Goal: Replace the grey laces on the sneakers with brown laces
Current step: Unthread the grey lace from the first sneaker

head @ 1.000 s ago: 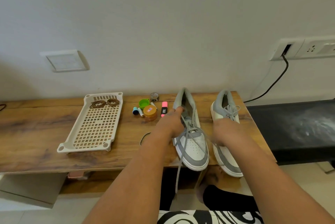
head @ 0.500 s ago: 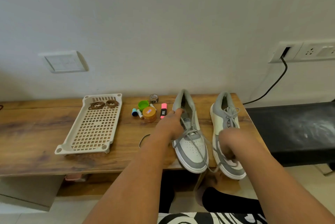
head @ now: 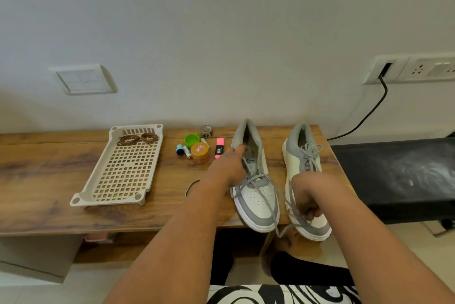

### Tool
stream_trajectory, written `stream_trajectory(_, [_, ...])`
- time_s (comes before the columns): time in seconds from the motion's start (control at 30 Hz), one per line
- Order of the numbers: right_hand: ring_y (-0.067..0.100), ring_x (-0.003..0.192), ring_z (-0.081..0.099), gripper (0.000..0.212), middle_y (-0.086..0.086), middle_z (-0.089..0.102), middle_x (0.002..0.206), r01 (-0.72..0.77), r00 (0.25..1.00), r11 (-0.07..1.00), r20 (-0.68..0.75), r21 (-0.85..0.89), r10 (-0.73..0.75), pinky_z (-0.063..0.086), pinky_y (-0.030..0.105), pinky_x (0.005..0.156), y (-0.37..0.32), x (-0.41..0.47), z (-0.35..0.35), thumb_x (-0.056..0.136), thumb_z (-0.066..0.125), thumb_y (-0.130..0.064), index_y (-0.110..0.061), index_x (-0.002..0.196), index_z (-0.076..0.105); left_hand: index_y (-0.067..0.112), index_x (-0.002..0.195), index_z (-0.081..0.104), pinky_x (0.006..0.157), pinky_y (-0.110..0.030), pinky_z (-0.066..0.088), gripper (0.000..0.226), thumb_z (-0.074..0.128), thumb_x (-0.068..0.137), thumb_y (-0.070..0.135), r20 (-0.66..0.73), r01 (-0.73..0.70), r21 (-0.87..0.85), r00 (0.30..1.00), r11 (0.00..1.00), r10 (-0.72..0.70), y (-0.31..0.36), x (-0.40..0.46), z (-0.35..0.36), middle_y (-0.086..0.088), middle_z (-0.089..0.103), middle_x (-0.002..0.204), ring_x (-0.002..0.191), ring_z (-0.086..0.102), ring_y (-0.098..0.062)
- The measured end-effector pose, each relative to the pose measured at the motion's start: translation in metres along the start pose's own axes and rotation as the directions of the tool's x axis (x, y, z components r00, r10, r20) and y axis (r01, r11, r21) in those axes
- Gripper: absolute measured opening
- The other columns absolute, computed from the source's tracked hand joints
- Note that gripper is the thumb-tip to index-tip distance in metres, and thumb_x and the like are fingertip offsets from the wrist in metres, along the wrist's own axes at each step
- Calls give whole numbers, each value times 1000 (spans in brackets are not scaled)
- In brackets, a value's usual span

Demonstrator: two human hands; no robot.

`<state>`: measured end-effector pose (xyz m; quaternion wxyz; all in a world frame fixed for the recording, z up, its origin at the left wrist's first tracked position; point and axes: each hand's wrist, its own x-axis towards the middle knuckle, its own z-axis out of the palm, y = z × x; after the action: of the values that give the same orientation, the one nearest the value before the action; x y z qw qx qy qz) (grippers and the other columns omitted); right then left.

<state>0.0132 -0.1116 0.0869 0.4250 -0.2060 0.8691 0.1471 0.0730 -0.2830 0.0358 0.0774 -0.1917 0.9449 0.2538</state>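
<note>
The left sneaker [head: 256, 185] sits at the front edge of the worktop [head: 49, 171], with its toe just over the edge. If the person tugs the grey lace [head: 264, 195] too hard toward the body, the shoe could slide off and drop to the floor. The lace could also catch in a hole and pull tight (it looks partly loose already, with one end hanging below the edge).

The left hand [head: 229, 168] holds that sneaker at its side, with one finger reaching up to the collar, so the shoe is right under the hand. The right hand [head: 307, 195] is curled tight around the grey lace, just in front of the right sneaker [head: 304, 156], and it hides part of that shoe. The right sneaker's own lace is tied in a bow behind the hand.

The brown laces [head: 138, 139] lie coiled at the far end of the cream tray [head: 118, 180], well apart from both hands, not yet used.
</note>
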Motion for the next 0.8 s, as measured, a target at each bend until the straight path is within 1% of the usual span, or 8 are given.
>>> stream_trajectory(0.07, [16, 71, 60, 21, 5, 63, 82, 29, 987, 1000, -159, 0, -29, 53, 30, 78, -4, 4, 5, 94, 57, -9, -4, 114, 64, 23, 150, 28, 94, -41, 50, 67, 54, 90, 5, -1, -3, -3, 1000, 1000, 3, 1, -1, 0, -12, 42, 142, 118, 54, -32])
stream_trajectory(0.17, [21, 92, 56, 25, 7, 61, 110, 332, 792, 909, -598, 251, -124, 42, 29, 74, -16, 29, 15, 98, 54, -23, -12, 120, 58, 22, 150, 27, 93, -40, 50, 68, 54, 90, 5, -5, -1, 1, 1000, 1000, 1, 1, -2, 0, -12, 42, 142, 117, 54, -32])
stream_trajectory(0.3, [17, 79, 54, 12, -5, 56, 83, 555, 709, 729, -686, 401, -163, 41, 26, 68, -23, 43, 17, 91, 68, -24, -18, 98, 60, 22, 150, 27, 95, -43, 50, 69, 54, 89, 5, 1, 5, -10, 1000, 1000, -5, 1, -2, 0, -13, 42, 143, 118, 54, -33])
stream_trajectory(0.4, [13, 75, 59, 7, -4, 63, 82, 465, 797, 820, -562, 334, -223, 49, 24, 67, -9, 30, 6, 85, 72, -16, -16, 89, 66, 23, 150, 26, 92, -42, 51, 68, 52, 90, 5, 14, 8, 1, 1000, 1000, -8, 1, -1, 0, -13, 42, 142, 115, 55, -33])
stream_trajectory(0.5, [14, 71, 64, 12, 5, 72, 90, 244, 968, 959, -97, 141, -232, 58, 27, 72, 10, 11, 3, 82, 73, -10, -8, 94, 73, 25, 149, 28, 92, -42, 51, 64, 51, 92, 8, 17, 25, -23, 1000, 999, -24, 1, 2, -2, -14, 43, 141, 113, 55, -32])
stream_trajectory(0.57, [12, 67, 61, 8, 4, 70, 86, 221, 973, 967, 43, 125, -228, 56, 23, 66, 13, 3, 9, 83, 74, -13, -11, 90, 74, 25, 149, 27, 92, -41, 50, 58, 47, 95, 13, 16, 40, -76, 999, 996, -39, 3, 2, -2, -16, 43, 140, 112, 55, -33])
stream_trajectory(0.63, [13, 76, 58, 12, 2, 66, 92, 287, 946, 957, -171, 43, -276, 51, 24, 68, 10, 10, 13, 88, 68, -22, -13, 94, 71, 23, 150, 23, 86, -39, 49, 59, 46, 95, 18, -36, 58, -176, 997, 983, -65, 7, -1, 0, -18, 50, 131, 107, 58, -32])
stream_trajectory(0.8, [14, 85, 56, 11, -7, 54, 91, 600, 594, 779, -753, 181, -283, 49, 31, 76, -8, 38, 16, 88, 69, -26, -25, 93, 59, 5, 145, 20, 75, -37, 49, 76, 59, 86, 33, -123, 232, -337, 950, 912, -287, 12, -10, -5, -11, 58, 106, 96, 59, -29])
